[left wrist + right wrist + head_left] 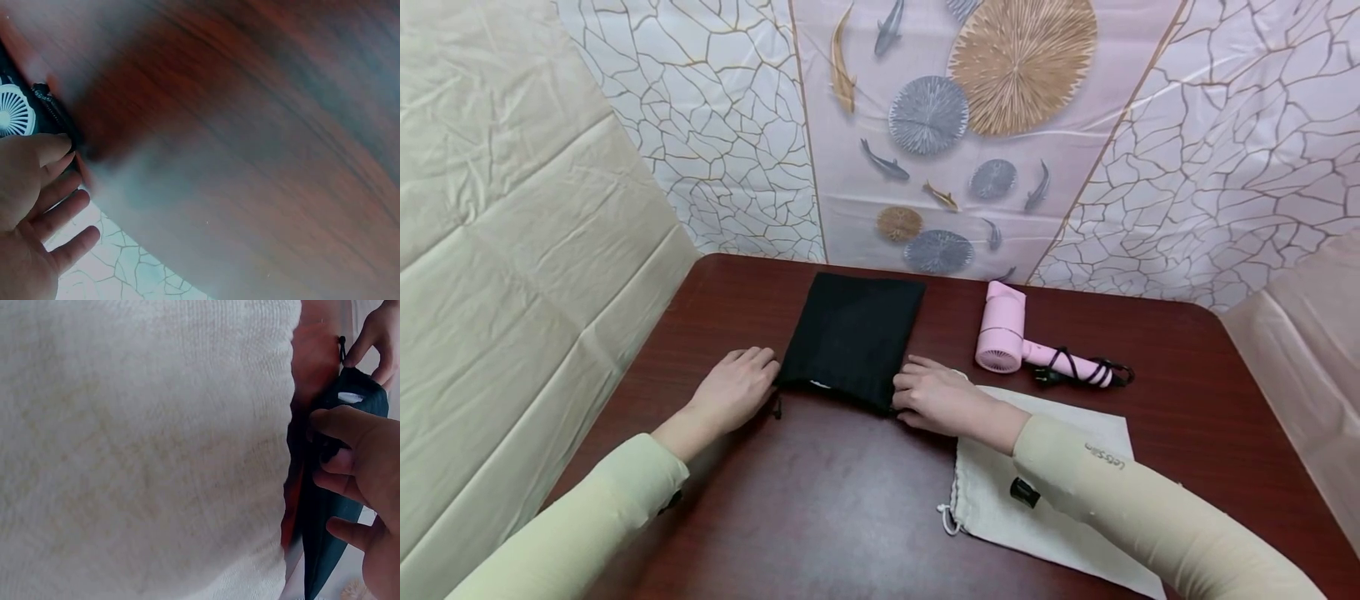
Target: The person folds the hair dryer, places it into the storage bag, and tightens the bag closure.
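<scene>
A black drawstring pouch lies flat near the back of the table, its mouth toward me. My left hand pinches the near left corner between thumb and forefinger; the other fingers are spread in the left wrist view. A short black cord end hangs beside that corner. At the near right corner, my right hand grips the pouch edge with thumb and fingers. Something pale shows at the pouch's mouth in the right wrist view. A white round radial pattern appears beside the left thumb.
A pink hair dryer, its black cord wound about the handle, lies at the back right. Under my right forearm is a cream cloth drawstring bag. Patterned curtains close off the table's back.
</scene>
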The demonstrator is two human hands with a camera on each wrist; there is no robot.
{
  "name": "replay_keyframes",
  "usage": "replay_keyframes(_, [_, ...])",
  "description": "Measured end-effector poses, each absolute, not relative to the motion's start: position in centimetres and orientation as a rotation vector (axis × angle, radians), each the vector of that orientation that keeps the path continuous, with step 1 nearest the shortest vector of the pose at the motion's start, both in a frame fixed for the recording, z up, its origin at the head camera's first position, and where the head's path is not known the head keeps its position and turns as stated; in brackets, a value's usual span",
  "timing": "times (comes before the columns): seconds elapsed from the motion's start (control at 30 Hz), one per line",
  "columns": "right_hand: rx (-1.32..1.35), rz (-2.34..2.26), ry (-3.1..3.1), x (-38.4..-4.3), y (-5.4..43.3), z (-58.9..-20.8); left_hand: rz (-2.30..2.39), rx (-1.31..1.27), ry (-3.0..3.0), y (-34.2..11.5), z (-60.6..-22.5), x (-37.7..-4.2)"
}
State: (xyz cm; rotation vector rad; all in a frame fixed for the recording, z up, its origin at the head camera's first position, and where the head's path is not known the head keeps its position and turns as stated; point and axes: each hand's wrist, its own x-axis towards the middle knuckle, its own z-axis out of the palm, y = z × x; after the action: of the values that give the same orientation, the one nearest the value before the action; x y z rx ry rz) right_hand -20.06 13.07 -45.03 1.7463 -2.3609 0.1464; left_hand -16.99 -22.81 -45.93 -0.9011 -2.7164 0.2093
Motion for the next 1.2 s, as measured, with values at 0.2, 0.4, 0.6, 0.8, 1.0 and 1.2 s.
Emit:
replay_keyframes(0.2, [1.717,0.248,-2.363,-20.4,13.5,-44.0,0.301,-0.933,-2.645,-22.8,-45.8,-17.0])
replay_keyframes(0.4, [1.660,0.211,-2.396,-20.5,13.8,-41.9,0.387,-0.964,-2.591,-23.0,-45.3,-17.0])
replay_keyframes(0.6, [1.604,0.279,-2.407,-20.8,14.3,-40.2,0.386,-0.977,-2.572,-23.7,-44.4,-17.1])
replay_keyframes(0.8, [1.578,0.312,-2.365,-21.4,15.1,-38.8,0.286,-0.988,-2.545,-24.5,-42.1,-17.3])
replay_keyframes(1.0, [1.530,0.376,-2.302,-22.1,16.1,-36.5,0.104,-0.946,-2.528,-25.1,-39.0,-17.7])
replay_keyframes(1.2, [1.467,0.393,-2.259,-22.3,16.8,-34.5,0.002,-0.904,-2.460,-25.4,-36.6,-18.3])
